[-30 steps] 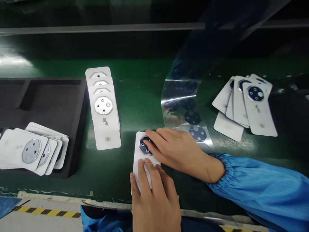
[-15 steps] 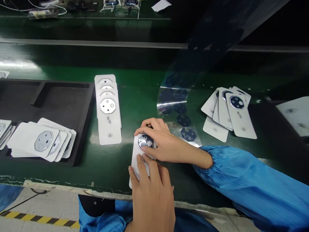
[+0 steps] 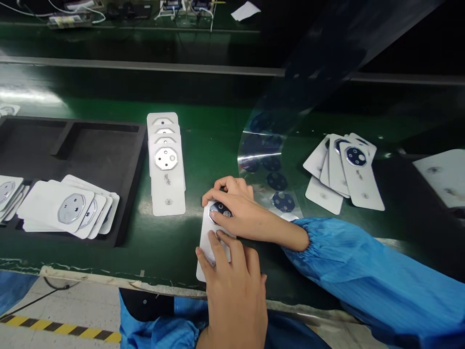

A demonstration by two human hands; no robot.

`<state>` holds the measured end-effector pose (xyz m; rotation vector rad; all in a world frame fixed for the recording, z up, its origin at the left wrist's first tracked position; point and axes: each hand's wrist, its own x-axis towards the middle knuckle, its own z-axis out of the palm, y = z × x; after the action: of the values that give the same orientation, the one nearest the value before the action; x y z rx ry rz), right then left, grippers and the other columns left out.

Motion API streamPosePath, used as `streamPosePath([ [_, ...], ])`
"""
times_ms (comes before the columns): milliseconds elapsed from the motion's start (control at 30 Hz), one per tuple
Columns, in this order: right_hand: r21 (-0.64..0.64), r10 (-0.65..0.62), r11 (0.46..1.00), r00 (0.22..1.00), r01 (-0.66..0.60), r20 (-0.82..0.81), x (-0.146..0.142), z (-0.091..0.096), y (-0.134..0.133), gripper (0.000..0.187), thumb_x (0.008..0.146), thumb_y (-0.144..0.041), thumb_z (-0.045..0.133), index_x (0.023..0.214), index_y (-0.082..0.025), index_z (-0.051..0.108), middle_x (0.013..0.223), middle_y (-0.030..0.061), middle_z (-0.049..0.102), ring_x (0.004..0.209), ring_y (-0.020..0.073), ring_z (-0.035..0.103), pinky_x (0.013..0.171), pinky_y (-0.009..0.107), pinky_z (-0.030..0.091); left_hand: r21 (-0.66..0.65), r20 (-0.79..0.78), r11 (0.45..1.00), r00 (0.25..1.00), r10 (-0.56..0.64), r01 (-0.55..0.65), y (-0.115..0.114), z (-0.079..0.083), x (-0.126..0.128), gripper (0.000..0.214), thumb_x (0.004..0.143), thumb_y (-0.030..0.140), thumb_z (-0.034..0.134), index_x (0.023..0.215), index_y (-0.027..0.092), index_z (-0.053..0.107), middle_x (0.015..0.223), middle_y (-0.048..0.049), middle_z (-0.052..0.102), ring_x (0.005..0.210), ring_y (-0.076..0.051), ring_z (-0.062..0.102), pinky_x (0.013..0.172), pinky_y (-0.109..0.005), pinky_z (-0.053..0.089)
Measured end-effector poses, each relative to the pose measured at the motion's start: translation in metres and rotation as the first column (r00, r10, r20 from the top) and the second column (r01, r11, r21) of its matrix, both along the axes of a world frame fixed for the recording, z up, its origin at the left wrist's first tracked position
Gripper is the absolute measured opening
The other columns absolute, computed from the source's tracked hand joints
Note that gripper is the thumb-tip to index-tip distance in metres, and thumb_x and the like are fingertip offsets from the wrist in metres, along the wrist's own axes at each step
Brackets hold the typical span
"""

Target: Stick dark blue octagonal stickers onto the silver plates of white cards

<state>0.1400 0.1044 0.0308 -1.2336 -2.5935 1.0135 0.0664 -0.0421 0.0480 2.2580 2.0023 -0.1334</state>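
Note:
A white phone back cover point(image 3: 204, 247) with a dark camera module area point(image 3: 218, 209) lies near the table's front edge, under both my hands. My left hand point(image 3: 232, 276) rests on its lower half, fingers spread and pressing it flat. From the right, my right hand point(image 3: 240, 206) reaches over the upper end. Its bent fingers sit at the cover's far edge and its thumb presses on the camera area; part of the cover is hidden beneath it. Just behind that hand is a clear film strip point(image 3: 259, 145) bearing dark round stickers point(image 3: 283, 201).
An overlapping row of white covers point(image 3: 168, 189) lies left of centre. Further left, a black tray point(image 3: 105, 150) holds piled covers point(image 3: 54, 206). A fanned pile of covers point(image 3: 359, 177) with dark camera areas is at right. Cables and small devices point(image 3: 170, 7) stand on the back shelf.
My right thumb has shifted slightly up and left across the camera area. My left hand stays on the cover. The whole view has moved a little.

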Motion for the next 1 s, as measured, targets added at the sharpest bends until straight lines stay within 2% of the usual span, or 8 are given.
streamPosePath([
  [133, 0.101, 0.009, 0.995, 1.0, -0.007, -0.023, -0.001, -0.006, -0.01, 0.032, 0.092, -0.006, 0.049, 0.113, -0.027, 0.059, 0.12, 0.0091, 0.04, 0.116, 0.034, 0.036, 0.095, 0.054, 0.037, -0.001, -0.001, 1.0, 1.0, 0.003, -0.003, -0.001, -0.001, 0.002, 0.048, 0.093, 0.05, 0.068, 0.126, 0.015, 0.061, 0.138, -0.0233, 0.053, 0.134, -0.048, 0.048, 0.098, -0.066, 0.054],
  [300, 0.301, -0.034, 0.953, 0.999, 0.028, 0.017, -0.004, -0.012, -0.017, 0.034, 0.094, -0.009, 0.041, 0.12, -0.022, 0.058, 0.122, 0.0135, 0.039, 0.116, 0.0354, 0.036, 0.095, 0.055, 0.036, 0.057, 0.054, 0.998, 0.998, 0.026, -0.029, -0.005, -0.009, 0.004, 0.052, 0.091, 0.049, 0.069, 0.127, 0.014, 0.061, 0.138, -0.025, 0.052, 0.133, -0.051, 0.046, 0.096, -0.07, 0.052],
  [433, 0.375, -0.104, 0.923, 0.994, 0.081, 0.039, -0.004, -0.016, -0.016, 0.035, 0.091, -0.009, 0.038, 0.119, -0.018, 0.056, 0.121, 0.0151, 0.039, 0.117, 0.0356, 0.037, 0.098, 0.057, 0.036, 0.09, 0.07, 0.995, 0.997, 0.035, -0.041, -0.007, -0.014, 0.005, 0.048, 0.09, 0.048, 0.069, 0.122, 0.013, 0.063, 0.137, -0.027, 0.053, 0.132, -0.052, 0.047, 0.096, -0.072, 0.051],
  [533, 0.412, -0.104, 0.908, 0.994, 0.082, 0.032, -0.001, -0.019, -0.015, 0.034, 0.091, -0.011, 0.035, 0.119, -0.018, 0.054, 0.126, 0.0167, 0.038, 0.123, 0.0368, 0.034, 0.101, 0.06, 0.035, 0.067, 0.065, 0.997, 0.997, 0.035, -0.039, -0.007, -0.017, 0.005, 0.049, 0.091, 0.052, 0.066, 0.122, 0.014, 0.064, 0.137, -0.0269, 0.053, 0.132, -0.053, 0.047, 0.095, -0.073, 0.051],
  [633, 0.399, -0.076, 0.915, 0.997, 0.057, 0.033, 0.006, -0.02, -0.013, 0.034, 0.092, -0.012, 0.033, 0.12, -0.019, 0.052, 0.134, 0.0174, 0.035, 0.131, 0.0371, 0.029, 0.104, 0.063, 0.032, 0.027, 0.051, 0.999, 0.998, 0.027, -0.028, -0.006, -0.02, 0.004, 0.051, 0.092, 0.056, 0.062, 0.124, 0.016, 0.064, 0.139, -0.025, 0.052, 0.132, -0.053, 0.046, 0.094, -0.074, 0.051],
  [700, 0.341, -0.034, 0.94, 0.999, 0.017, 0.042, 0.015, -0.019, -0.008, 0.036, 0.093, -0.014, 0.032, 0.123, -0.022, 0.051, 0.141, 0.0156, 0.032, 0.136, 0.0358, 0.025, 0.106, 0.065, 0.03, 0.024, 0.043, 0.999, 0.999, 0.023, -0.024, -0.005, -0.021, 0.004, 0.051, 0.093, 0.058, 0.062, 0.123, 0.016, 0.065, 0.14, -0.0247, 0.052, 0.133, -0.053, 0.046, 0.094, -0.073, 0.052],
  [867, 0.164, 0.189, 0.966, 0.979, -0.198, 0.072, 0.038, -0.01, 0.011, 0.037, 0.104, -0.031, 0.033, 0.139, -0.034, 0.045, 0.156, 0.0065, 0.021, 0.146, 0.0344, 0.011, 0.112, 0.068, 0.023, 0.093, 0.052, 0.995, 0.998, 0.018, -0.023, -0.006, -0.025, 0.003, 0.054, 0.09, 0.059, 0.066, 0.12, 0.015, 0.065, 0.137, -0.0256, 0.053, 0.13, -0.052, 0.048, 0.093, -0.072, 0.053],
  [1000, 0.124, 0.17, 0.977, 0.985, -0.174, 0.041, 0.04, -0.01, 0.019, 0.033, 0.103, -0.044, 0.042, 0.133, -0.033, 0.052, 0.155, 0.0073, 0.024, 0.146, 0.0367, 0.01, 0.113, 0.07, 0.02, 0.138, 0.055, 0.99, 0.998, 0.011, -0.019, -0.006, -0.028, 0.003, 0.053, 0.089, 0.06, 0.066, 0.117, 0.014, 0.065, 0.136, -0.0271, 0.054, 0.128, -0.052, 0.049, 0.091, -0.072, 0.054],
])
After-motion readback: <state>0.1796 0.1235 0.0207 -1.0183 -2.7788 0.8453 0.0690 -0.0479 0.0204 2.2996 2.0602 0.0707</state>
